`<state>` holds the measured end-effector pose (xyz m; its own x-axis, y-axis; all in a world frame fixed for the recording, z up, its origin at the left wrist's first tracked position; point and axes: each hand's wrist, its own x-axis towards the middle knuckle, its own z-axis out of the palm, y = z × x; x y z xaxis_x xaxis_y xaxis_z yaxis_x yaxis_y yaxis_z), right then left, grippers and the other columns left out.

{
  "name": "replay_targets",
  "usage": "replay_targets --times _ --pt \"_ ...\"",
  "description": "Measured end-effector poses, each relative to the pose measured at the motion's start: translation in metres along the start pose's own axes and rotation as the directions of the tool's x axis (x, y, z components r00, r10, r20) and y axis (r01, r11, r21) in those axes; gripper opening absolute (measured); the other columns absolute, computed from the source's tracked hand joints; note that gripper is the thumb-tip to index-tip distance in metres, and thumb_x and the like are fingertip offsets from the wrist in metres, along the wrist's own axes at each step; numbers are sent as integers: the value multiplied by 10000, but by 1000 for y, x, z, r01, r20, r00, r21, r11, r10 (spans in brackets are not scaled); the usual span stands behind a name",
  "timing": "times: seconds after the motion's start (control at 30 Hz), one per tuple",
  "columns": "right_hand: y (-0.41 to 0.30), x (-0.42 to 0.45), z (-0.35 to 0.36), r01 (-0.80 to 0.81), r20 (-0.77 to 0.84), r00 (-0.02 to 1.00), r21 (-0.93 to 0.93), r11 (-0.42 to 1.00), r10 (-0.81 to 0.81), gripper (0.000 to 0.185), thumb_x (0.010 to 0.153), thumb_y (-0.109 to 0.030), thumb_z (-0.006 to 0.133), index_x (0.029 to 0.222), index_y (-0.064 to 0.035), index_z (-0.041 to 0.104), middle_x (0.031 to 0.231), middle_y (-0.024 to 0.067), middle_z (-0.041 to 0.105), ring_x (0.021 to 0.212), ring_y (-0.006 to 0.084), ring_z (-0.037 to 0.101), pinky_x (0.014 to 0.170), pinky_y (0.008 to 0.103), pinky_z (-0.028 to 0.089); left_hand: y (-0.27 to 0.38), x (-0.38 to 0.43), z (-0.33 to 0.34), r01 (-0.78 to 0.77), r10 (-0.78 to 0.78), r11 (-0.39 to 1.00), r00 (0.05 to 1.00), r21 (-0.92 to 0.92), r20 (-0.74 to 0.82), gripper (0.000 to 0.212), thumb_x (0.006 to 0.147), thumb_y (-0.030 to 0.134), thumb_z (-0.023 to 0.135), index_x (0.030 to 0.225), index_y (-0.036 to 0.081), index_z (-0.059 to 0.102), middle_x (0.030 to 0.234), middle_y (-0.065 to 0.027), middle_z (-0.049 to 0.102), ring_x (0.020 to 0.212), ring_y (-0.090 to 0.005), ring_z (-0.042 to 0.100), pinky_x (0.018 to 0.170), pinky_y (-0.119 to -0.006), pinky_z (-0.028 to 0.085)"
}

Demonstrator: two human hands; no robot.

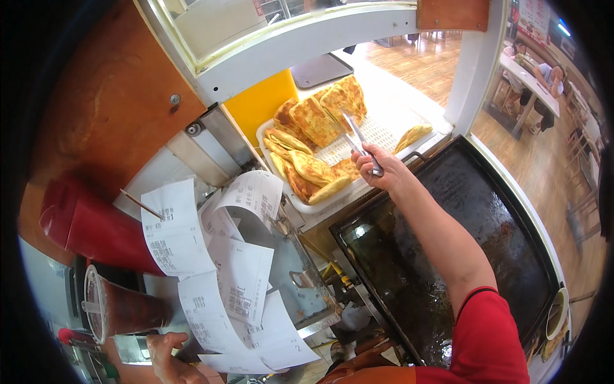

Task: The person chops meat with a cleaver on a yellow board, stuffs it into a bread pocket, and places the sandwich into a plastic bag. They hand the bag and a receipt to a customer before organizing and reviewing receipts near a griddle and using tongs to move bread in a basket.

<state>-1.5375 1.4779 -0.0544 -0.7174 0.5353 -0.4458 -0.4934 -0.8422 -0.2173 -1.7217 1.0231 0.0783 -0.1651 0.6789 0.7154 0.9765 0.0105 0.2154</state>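
My right hand (379,165) is closed around metal tongs (357,139), whose tips point at browned flatbreads (314,122) leaning upright in a white perforated plastic basket (379,139). Whether the tips touch a flatbread, I cannot tell. Folded flatbreads (307,165) lie at the basket's near left, and another folded one (412,137) at its right end. At the lower left, my left hand (172,357) is beside printed paper slips (211,307), with its fingers partly curled; whether it touches the slips is unclear. A lidded plastic cup of dark drink (129,305) stands just above it.
A black oily griddle (460,230) lies under my right arm. A metal lid with a handle (292,269) is beside the slips. A red container (105,230) stands left, a grey tray (321,69) behind the basket. A window frame (307,43) crosses above; people sit beyond at a table (532,84).
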Motion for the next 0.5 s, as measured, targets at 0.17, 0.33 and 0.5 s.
replay_targets --times 0.17,0.33,0.5 --pt "-1 -20 19 188 22 970 -703 686 -244 270 874 -214 522 1031 -6 451 759 82 527 497 65 461 347 185 369 3 0 -3 63 -64 997 997 39 40 639 870 570 341 1188 25 440 825 -72 513 723 -169 395 629 -292 328" --pt "-23 -24 39 44 216 879 -925 -377 -426 409 806 -286 556 1126 -44 478 853 119 587 671 184 573 585 332 480 4 0 -3 77 -80 995 995 61 60 642 868 576 342 1185 27 442 837 -72 506 727 -168 398 634 -294 329" --pt "-36 -13 73 -151 408 816 -532 -833 -409 403 793 -271 555 1145 -92 478 930 105 614 878 223 592 749 364 472 5 1 -5 78 -84 994 994 78 77 633 870 565 355 1190 24 434 823 -74 508 727 -169 403 642 -299 336"
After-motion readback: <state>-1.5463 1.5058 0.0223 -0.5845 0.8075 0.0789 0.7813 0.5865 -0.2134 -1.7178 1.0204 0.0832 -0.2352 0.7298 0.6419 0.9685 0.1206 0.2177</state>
